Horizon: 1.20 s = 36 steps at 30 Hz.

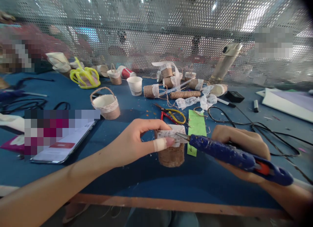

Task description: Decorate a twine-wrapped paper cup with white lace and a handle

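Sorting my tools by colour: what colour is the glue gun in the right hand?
Blue body with an orange trigger; the glue gun shows clearly in the head view, held by the right hand.

Twine-wrapped cup [171,155], upright, lower centre of frame; white lace strip [171,133] at rim. Blue glue gun [234,155], lower right, nozzle at lace.

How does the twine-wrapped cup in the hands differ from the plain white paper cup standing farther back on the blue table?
The twine-wrapped cup is covered in brown twine with white lace at its rim; the plain white paper cup is bare. The wrapped cup is held by the left hand with the right hand aiming a blue glue gun at its lace; the white cup stands untouched. Both sit upright on the blue table.
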Motion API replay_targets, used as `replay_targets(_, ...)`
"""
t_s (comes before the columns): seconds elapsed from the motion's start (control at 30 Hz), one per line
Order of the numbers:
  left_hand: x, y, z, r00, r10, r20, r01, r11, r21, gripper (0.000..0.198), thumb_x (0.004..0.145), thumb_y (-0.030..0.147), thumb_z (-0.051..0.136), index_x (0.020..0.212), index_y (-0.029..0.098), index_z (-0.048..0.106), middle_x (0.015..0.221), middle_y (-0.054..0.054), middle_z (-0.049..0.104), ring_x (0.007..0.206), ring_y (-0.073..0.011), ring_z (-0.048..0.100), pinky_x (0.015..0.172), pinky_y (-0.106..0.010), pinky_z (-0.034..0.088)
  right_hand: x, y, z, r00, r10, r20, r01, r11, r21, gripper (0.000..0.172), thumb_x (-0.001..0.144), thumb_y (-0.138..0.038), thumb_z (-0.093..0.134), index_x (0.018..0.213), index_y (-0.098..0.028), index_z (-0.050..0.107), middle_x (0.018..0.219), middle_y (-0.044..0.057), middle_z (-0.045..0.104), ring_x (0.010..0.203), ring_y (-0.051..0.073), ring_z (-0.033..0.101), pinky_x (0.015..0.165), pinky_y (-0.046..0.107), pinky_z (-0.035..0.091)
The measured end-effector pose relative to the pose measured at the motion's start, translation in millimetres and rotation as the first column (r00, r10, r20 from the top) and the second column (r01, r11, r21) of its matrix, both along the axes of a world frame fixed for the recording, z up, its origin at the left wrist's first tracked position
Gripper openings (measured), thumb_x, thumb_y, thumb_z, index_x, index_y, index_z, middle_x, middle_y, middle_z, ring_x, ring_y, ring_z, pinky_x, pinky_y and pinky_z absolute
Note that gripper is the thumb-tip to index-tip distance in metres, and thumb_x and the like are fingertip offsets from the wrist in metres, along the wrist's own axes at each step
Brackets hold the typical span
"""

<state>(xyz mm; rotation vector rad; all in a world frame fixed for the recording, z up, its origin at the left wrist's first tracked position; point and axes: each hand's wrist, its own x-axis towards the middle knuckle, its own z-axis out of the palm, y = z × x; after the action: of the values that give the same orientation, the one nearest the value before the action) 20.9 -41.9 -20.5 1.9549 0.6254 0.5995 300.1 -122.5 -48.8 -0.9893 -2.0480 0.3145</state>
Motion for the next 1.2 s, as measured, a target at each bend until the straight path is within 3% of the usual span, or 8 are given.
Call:
replay_targets(0.1,-0.3,0.3,-0.3,1.000,0.006,0.002,-0.006,1.000,-0.001,0.022,0.094,0.036,0.068,0.085,0.017,0.072,0.082,-0.001,0.069,0.077,-0.0165,0.064,0.070,-0.024,0.051,0.1,0.4,-0.3,1.000,-0.016,-0.019,0.016,1.000,0.007,0.017,0.078,-0.015,0.065,0.078,-0.024,0.050,0.067,-0.002,0.053,0.055,0.013,0.049,0.049,0.027,0.038)
replay_targets(0.33,-1.8,1.5,-0.9,0.998,-0.032,0.047,0.032,0.999,-0.018,0.019,0.094,0.033,0.068,0.085,0.017,0.072,0.086,-0.002,0.072,0.088,-0.0189,0.067,0.083,-0.027,0.054,0.8,-0.2,1.2,1.000,0.001,-0.020,-0.001,1.000,0.010,0.018,0.078,-0.016,0.065,0.079,-0.024,0.050,0.067,-0.002,0.054,0.055,0.014,0.050,0.049,0.027,0.039)
replay_targets(0.47,-1.8,1.7,-0.1,0.998,-0.026,0.066,0.031,0.997,-0.071,0.019,0.093,0.033,0.070,0.084,0.017,0.073,0.083,-0.002,0.071,0.080,-0.0164,0.064,0.075,-0.024,0.053,1.7,0.8,0.9,0.997,0.071,-0.036,-0.069,0.997,0.030,0.018,0.078,-0.015,0.062,0.080,-0.024,0.047,0.067,-0.002,0.051,0.056,0.014,0.049,0.050,0.027,0.039)
replay_targets(0.6,-1.0,2.0,0.7,0.997,0.006,0.082,0.008,0.985,-0.174,0.020,0.092,0.034,0.071,0.085,0.016,0.074,0.080,-0.002,0.068,0.074,-0.0153,0.062,0.066,-0.022,0.049,3.3,1.1,0.8,0.998,0.057,0.007,-0.057,0.998,0.017,0.020,0.078,-0.011,0.059,0.080,-0.024,0.044,0.068,-0.002,0.049,0.057,0.014,0.048,0.052,0.028,0.037)
replay_targets(0.8,-2.2,4.0,-2.9,0.988,0.021,0.154,0.016,0.972,-0.236,0.014,0.092,0.030,0.071,0.089,0.018,0.076,0.080,0.000,0.069,0.073,-0.0124,0.060,0.066,-0.020,0.047,3.2,0.3,3.9,0.997,0.072,0.015,-0.072,0.997,0.033,0.021,0.077,-0.009,0.058,0.081,-0.024,0.045,0.069,-0.001,0.048,0.057,0.014,0.046,0.052,0.027,0.038)
replay_targets(1.03,-1.5,4.2,-3.4,0.992,0.035,0.118,-0.011,0.981,-0.192,0.019,0.091,0.035,0.071,0.089,0.017,0.077,0.081,-0.002,0.071,0.074,-0.0151,0.062,0.066,-0.023,0.049,3.2,1.5,3.1,0.997,0.079,0.025,-0.080,0.996,0.027,0.020,0.079,-0.014,0.060,0.081,-0.026,0.043,0.068,-0.001,0.048,0.056,0.015,0.046,0.050,0.028,0.038)
replay_targets(1.2,-1.6,4.1,-3.2,0.990,-0.005,0.138,0.028,0.986,-0.165,0.015,0.093,0.030,0.069,0.086,0.017,0.075,0.081,-0.001,0.070,0.075,-0.0142,0.062,0.068,-0.022,0.048,3.3,1.4,1.3,0.998,0.053,-0.016,-0.052,0.998,0.032,0.019,0.081,-0.013,0.061,0.080,-0.024,0.047,0.069,0.000,0.050,0.058,0.015,0.049,0.052,0.028,0.039)
